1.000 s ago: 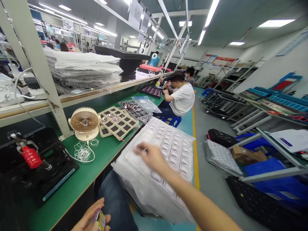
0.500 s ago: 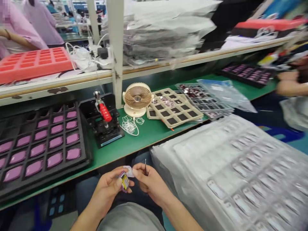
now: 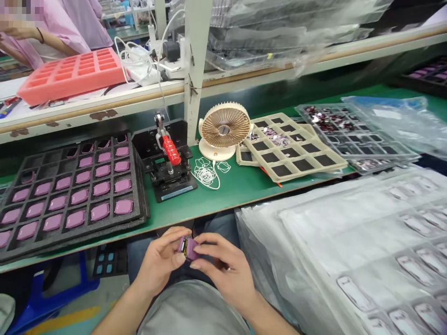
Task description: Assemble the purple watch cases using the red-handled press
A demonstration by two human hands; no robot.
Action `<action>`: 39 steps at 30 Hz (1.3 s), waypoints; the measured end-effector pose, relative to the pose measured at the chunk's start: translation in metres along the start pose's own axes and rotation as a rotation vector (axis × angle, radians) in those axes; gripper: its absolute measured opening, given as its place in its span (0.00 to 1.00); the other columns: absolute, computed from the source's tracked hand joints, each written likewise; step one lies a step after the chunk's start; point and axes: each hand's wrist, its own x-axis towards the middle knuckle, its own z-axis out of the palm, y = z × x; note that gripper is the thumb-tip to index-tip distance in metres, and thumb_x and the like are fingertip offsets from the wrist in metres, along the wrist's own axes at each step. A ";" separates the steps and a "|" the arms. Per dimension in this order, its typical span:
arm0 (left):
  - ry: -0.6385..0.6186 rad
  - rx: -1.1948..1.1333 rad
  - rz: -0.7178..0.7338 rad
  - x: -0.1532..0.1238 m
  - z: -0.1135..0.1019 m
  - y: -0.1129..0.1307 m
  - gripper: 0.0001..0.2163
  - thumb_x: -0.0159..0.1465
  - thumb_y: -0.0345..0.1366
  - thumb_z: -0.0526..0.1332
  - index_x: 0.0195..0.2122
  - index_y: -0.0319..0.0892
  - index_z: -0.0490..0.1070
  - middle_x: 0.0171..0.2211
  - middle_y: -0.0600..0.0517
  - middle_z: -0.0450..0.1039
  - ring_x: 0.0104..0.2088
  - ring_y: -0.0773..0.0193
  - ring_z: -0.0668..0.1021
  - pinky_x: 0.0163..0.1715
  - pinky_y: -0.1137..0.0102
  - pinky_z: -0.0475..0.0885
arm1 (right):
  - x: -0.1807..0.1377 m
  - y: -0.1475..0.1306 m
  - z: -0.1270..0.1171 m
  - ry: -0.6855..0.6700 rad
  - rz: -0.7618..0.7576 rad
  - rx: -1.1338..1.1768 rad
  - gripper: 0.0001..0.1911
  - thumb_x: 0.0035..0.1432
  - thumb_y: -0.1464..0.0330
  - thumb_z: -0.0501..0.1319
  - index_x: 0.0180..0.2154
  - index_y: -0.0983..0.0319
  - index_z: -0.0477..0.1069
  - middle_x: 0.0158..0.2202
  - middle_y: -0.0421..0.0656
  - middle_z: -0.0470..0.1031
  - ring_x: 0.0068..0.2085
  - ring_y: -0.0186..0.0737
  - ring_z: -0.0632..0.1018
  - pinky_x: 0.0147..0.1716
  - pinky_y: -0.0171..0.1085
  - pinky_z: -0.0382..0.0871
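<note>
Above my lap, my left hand (image 3: pixel 161 258) pinches a small purple watch case (image 3: pixel 182 245), its dark and yellow inside showing at the gap. The fingertips of my right hand (image 3: pixel 226 266) grip a purple cover (image 3: pixel 192 250), which sits tilted against the case. A small shiny bit shows at my right palm; I cannot tell what it is. Beyond my hands at the left, a black foam tray (image 3: pixel 139 204) holds rows of purple watch cases (image 3: pixel 101 211). A black toggle clamp press (image 3: pixel 171 151) with a red handle stands beside that tray.
A beige fan (image 3: pixel 224 130) with a tangled white cable (image 3: pixel 206 173) stands on the green bench (image 3: pixel 174 209). Beige compartment trays (image 3: pixel 279 172) and clear trays of small parts (image 3: pixel 349 132) lie to its right. Plastic-wrapped trays (image 3: pixel 314 242) are stacked at my right. Another person's arm shows behind the shelf.
The view has turned left and down. My right hand's whitish piece and tweezers no longer show; its fingers now hold a purple cover against the case, which has rotated in my left hand.
</note>
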 end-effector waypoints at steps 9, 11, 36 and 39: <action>-0.022 0.034 0.059 -0.001 -0.002 0.000 0.22 0.55 0.40 0.80 0.52 0.48 0.85 0.56 0.41 0.75 0.52 0.49 0.79 0.50 0.62 0.77 | 0.002 0.006 0.008 -0.025 -0.130 -0.021 0.13 0.64 0.70 0.72 0.49 0.50 0.84 0.50 0.45 0.81 0.41 0.41 0.84 0.36 0.38 0.81; -0.016 0.038 0.072 -0.001 -0.002 0.000 0.22 0.55 0.40 0.80 0.52 0.49 0.85 0.55 0.41 0.75 0.52 0.50 0.79 0.51 0.62 0.77 | 0.002 0.006 0.008 -0.030 -0.149 -0.019 0.15 0.65 0.71 0.71 0.50 0.49 0.83 0.51 0.45 0.81 0.36 0.37 0.82 0.33 0.37 0.79; 0.303 0.015 0.047 0.003 0.000 -0.016 0.14 0.66 0.42 0.72 0.51 0.46 0.84 0.46 0.45 0.86 0.43 0.59 0.85 0.47 0.68 0.79 | 0.009 0.021 0.024 -0.006 -0.168 -0.396 0.16 0.69 0.66 0.67 0.56 0.57 0.72 0.50 0.48 0.80 0.47 0.43 0.84 0.44 0.39 0.81; 0.277 -0.006 0.111 0.004 -0.003 -0.017 0.11 0.65 0.40 0.73 0.47 0.45 0.85 0.42 0.46 0.87 0.41 0.61 0.86 0.47 0.69 0.79 | 0.013 0.017 0.018 -0.189 -0.067 -0.418 0.07 0.73 0.62 0.61 0.47 0.58 0.73 0.38 0.43 0.77 0.35 0.38 0.79 0.32 0.36 0.71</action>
